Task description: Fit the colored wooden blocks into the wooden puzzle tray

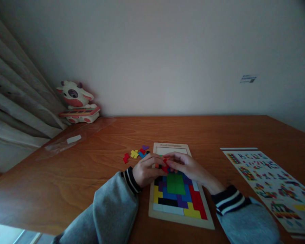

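A pale wooden puzzle board (152, 209) lies on the table in front of me, its lower part filled with colourful block pieces around a large green area (176, 184). Over its upper half my two hands meet. A red puzzle piece (165, 168) sits between their fingertips. My left hand (147, 170) is closed, its fingers bent against the piece from the left. From the right, my right hand (186, 166) pinches the piece between thumb and fingers. The fingers partly hide the piece's shape and the board under it.
Several loose puzzle pieces (134, 154) lie left of the board's top. A printed pattern sheet (265, 176) is at the right. Clear plastic wrapping (58, 144) and a toy cow with a keyboard (78, 103) are at the left, near the curtain (17, 84). Behind the table (205, 130) stands a wall.
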A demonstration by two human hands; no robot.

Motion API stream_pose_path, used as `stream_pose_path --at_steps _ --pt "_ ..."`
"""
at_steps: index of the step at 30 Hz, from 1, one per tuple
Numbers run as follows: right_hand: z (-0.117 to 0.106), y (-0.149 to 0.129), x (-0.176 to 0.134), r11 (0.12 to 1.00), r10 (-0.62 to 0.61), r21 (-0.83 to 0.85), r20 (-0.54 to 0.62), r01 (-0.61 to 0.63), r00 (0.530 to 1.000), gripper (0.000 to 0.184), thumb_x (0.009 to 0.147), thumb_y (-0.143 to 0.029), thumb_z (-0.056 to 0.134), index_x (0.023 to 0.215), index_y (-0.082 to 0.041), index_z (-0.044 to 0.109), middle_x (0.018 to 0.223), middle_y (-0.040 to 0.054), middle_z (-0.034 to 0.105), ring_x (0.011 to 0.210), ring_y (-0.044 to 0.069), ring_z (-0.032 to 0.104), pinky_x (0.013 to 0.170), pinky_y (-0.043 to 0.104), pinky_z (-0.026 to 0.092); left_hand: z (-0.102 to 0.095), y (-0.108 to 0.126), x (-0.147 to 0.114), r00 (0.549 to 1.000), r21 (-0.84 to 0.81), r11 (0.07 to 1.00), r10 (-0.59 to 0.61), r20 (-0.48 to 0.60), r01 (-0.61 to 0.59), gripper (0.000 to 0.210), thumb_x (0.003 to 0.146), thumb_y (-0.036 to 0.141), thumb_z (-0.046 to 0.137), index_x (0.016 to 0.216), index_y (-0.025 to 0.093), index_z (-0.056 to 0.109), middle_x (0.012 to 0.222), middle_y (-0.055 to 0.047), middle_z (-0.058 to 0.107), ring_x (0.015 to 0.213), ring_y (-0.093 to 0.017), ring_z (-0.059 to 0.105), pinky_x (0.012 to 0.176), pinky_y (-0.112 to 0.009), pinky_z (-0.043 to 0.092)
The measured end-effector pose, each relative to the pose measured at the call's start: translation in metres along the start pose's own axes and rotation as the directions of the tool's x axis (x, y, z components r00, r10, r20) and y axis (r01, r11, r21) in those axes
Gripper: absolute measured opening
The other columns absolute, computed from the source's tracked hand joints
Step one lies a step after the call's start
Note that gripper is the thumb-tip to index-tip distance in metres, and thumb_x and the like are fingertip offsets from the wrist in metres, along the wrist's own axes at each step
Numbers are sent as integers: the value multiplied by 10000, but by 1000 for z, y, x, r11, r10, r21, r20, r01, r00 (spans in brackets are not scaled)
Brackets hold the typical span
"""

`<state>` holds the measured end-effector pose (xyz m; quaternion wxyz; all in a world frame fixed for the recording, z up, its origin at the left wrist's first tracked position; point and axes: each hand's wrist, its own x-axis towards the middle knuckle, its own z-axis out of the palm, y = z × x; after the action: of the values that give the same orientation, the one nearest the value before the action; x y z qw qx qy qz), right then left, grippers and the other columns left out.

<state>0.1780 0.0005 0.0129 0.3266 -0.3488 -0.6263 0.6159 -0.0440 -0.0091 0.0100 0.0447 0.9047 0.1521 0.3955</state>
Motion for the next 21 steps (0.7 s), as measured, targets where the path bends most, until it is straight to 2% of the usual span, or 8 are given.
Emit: stream_pose_path --at_steps 3,5,8,10,15,21 --pt "-4 0 1 999 -29 -27 -31 28 999 369 831 -446 669 1133 -235 648 854 8 689 707 142 623 640 272 503 -1 2 2 998 116 992 -54 -38 58 166 887 178 613 999 263 701 1099 -65 644 1060 -211 574 918 -365 508" --pt "-10 1 3 991 -86 -110 -125 73 988 345 850 -458 636 1100 -221 655 888 24 698 764 161 641 685 293 516 0 3 3 990 175 975 -135 -38 139 200 904 187 582 1068 251 677 1118 -75 634 1019 -200 580 898 -365 507" --pt "-25 9 7 956 -183 -279 -338 88 923 327 864 -457 602 1071 -208 648 961 60 709 865 202 658 754 337 525 4 3 4 968 212 949 -247 35 234 243 912 202 549 1136 214 641 1125 -91 633 980 -207 581 876 -376 512" --pt "-36 17 10 923 -217 -381 -415 47 883 304 870 -430 590 1073 -209 641 981 72 716 877 219 665 768 362 523 7 2 3 952 207 943 -287 105 261 245 903 235 560 1133 198 638 1130 -100 629 998 -223 577 883 -388 512" --pt "-47 29 16 841 -236 -541 -413 -28 879 256 886 -343 558 1092 -231 660 1000 72 730 835 225 682 745 385 535 9 -1 -1 922 205 937 -324 211 283 229 916 255 541 1110 198 648 1128 -93 634 1019 -230 580 907 -397 497" --pt "-40 33 19 759 -279 -650 -378 -38 883 217 874 -284 561 1042 -215 679 945 80 718 784 214 683 716 360 544 11 -2 -2 910 212 932 -342 235 295 224 933 264 515 1094 206 659 1112 -83 649 1015 -224 589 902 -392 489"
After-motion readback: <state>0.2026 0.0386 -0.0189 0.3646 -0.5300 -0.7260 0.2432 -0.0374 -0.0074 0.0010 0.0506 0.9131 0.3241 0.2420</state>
